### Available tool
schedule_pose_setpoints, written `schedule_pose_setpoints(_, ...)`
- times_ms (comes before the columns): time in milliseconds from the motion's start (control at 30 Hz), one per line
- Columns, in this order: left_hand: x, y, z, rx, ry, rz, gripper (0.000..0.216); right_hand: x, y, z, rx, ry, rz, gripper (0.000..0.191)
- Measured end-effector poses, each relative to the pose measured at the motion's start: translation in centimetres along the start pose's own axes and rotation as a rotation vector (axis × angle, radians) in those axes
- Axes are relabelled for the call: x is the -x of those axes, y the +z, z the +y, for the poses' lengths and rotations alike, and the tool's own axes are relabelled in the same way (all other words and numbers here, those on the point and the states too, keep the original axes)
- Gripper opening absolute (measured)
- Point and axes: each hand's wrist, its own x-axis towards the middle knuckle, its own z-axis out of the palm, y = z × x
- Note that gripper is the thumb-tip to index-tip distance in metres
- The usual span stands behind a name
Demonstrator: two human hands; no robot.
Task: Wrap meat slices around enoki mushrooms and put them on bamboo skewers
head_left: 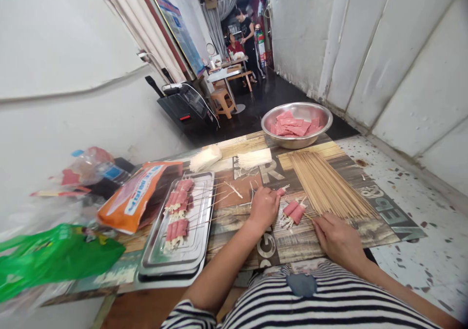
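My left hand [263, 207] is closed at the near middle of the table, its fingertips on a small meat roll [281, 191] with pale enoki ends. To the right, my right hand [338, 234] pinches a thin bamboo skewer [309, 217]. That skewer points left at a pair of enoki meat rolls [294, 213] lying on the tabletop; whether it pierces both I cannot tell. Finished-looking skewered rolls [177, 229] lie in rows on a metal tray [146, 260] left of my left arm.
Loose bamboo skewers [325, 183] fan out at right. Behind them stands a steel bowl [297, 143] of meat slices [294, 124]. Enoki bunches [205, 158] lie at the back. An orange bag [141, 195] and green plastic bag [58, 253] crowd the left. Two people are far off.
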Motion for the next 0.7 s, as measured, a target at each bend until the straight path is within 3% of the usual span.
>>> schedule_pose_setpoints(700,0.0,0.2,-0.3,-0.015,0.03,0.004,0.03,-1.0,0.2,-0.2,-0.037,0.064,-0.081,0.03)
